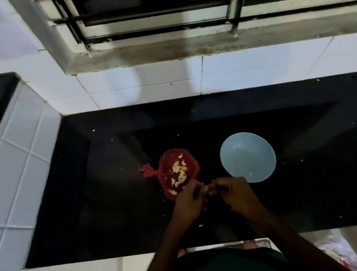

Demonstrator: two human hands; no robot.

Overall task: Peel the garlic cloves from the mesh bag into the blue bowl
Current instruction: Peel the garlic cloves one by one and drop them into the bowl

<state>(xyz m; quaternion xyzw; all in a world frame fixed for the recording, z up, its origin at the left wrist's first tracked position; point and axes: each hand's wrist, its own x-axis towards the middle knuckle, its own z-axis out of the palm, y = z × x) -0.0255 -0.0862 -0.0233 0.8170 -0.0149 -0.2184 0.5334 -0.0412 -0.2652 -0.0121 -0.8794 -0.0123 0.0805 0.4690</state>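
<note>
**Both hands on one clove, between bag and bowl**

Garlic clove (pixel 206 188): only a small pale bit shows, pinched where the fingertips of both hands meet; the rest is hidden. Left hand (pixel 188 203) and right hand (pixel 235 193) both have their fingers curled in around it, knuckles up, low over the black countertop (pixel 111 195).

Red mesh bag (pixel 167 161) lies flat just beyond the left hand, its knotted end pointing left. Pale and yellowish garlic pieces (pixel 181 171) are scattered over it; I cannot tell peeled from unpeeled.

Blue bowl (pixel 243 159) stands upright, to the right of the bag and just beyond the right hand. One small pale piece (pixel 250 174) lies inside near its front wall.

White specks dot the counter. White tiled wall (pixel 163 80) behind, barred window (pixel 150 9) above.
</note>
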